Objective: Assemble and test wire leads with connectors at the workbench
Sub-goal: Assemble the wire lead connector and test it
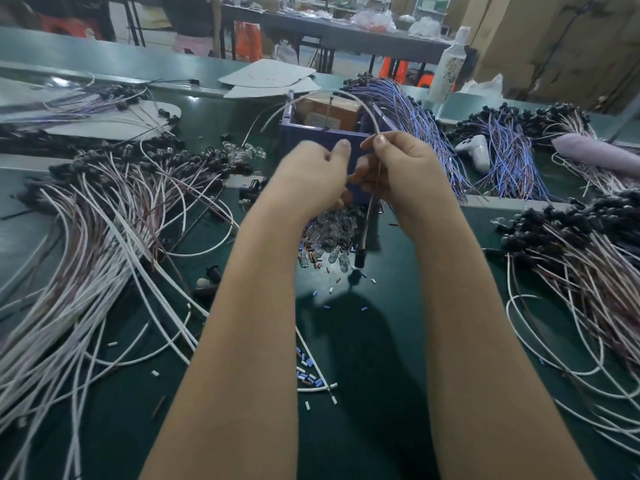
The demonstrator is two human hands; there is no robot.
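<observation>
Left flank: pale wire bundles (104,237) sprawl across the surface (363,341).
Right flank: black-capped leads (571,258) crowd in.
Ahead: purple bin (298,136) blocks, clear bulbs (332,233) heaped before it.
Open lane: near centre, only scattered sleeve bits (304,372).

At the centre of the worktop (363,393), the right hand (405,174) pinches a wire lead (372,206). The lead arcs back over a bin (311,140) at 12 o'clock and hangs down to a connector (360,259), above a heap of small loose parts (332,233). The left hand (311,174) is just beside it, toward 9 o'clock. One bundle of leads (104,237) spreads at 9 o'clock, a second bundle (571,265) at 3 o'clock, a third bundle (415,112) at 1 o'clock, with a bottle (448,64) behind it.
</observation>
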